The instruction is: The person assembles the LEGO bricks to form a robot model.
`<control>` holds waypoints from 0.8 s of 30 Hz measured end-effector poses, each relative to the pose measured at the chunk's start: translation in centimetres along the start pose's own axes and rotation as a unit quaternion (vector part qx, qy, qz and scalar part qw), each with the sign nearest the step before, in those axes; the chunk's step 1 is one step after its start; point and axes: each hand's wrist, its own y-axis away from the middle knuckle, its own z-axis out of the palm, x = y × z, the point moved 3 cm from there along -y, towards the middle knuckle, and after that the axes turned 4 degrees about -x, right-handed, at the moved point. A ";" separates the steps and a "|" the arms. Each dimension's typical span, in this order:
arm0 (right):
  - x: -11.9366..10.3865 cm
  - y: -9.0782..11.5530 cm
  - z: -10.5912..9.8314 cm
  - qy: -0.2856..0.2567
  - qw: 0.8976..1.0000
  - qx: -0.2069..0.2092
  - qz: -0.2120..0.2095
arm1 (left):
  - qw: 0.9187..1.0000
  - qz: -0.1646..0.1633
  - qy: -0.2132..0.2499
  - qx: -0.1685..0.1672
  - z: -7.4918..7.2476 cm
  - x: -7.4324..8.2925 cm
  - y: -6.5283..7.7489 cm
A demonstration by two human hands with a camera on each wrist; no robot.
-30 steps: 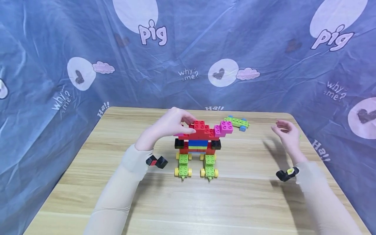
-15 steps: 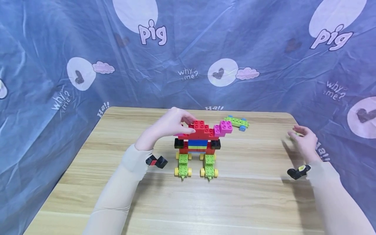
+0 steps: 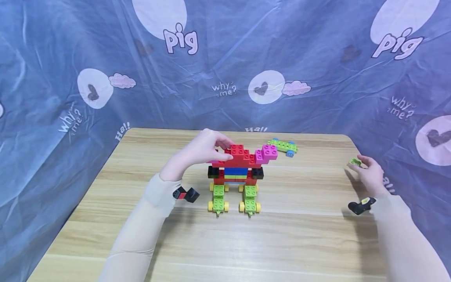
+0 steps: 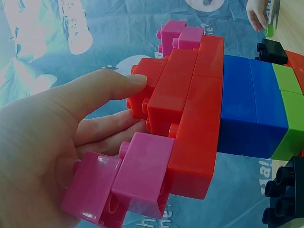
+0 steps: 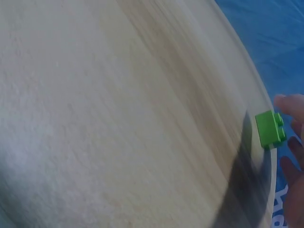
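A four-legged toy model built of large toy bricks [image 3: 237, 171] stands on the table. It has a red stepped top [image 4: 202, 114], pink end bricks [image 3: 269, 152], a blue middle and light-green wheeled bases [image 3: 250, 200] as feet. My left hand [image 3: 204, 148] holds its red top, thumb on the near side and fingers behind, partly hidden by the bricks. At the table's right edge my right hand [image 3: 372, 174] pinches a small green toy brick [image 5: 270, 129] at its fingertips. In the right wrist view the brick's studs face the palm, and part of the hand is cut off.
A light-green wheeled base [image 3: 283, 146] with blue wheels lies at the back of the wooden table [image 3: 299, 243]. Black bricks [image 3: 257, 172] jut from the model's sides. A blue printed cloth [image 3: 225, 51] hangs behind and beside the table.
My right hand has moved right and toward me to the table's edge, and the green toy brick now shows at its fingertips. The left hand keeps its hold on the model.
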 end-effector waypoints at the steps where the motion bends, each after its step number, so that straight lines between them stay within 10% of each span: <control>1: 0.1 0.0 0.1 -0.006 1.000 -0.008 -0.005 | 1.000 0.000 0.000 0.000 0.0 0.0 0.0; 9: 0.6 -0.2 0.4 -0.026 0.997 -0.070 -0.020 | 1.000 -0.001 0.004 -0.001 0.0 -0.1 0.0; 24: 1.1 -0.4 0.8 0.021 0.999 -0.033 -0.032 | 1.000 0.007 0.008 0.007 0.1 -0.3 -0.1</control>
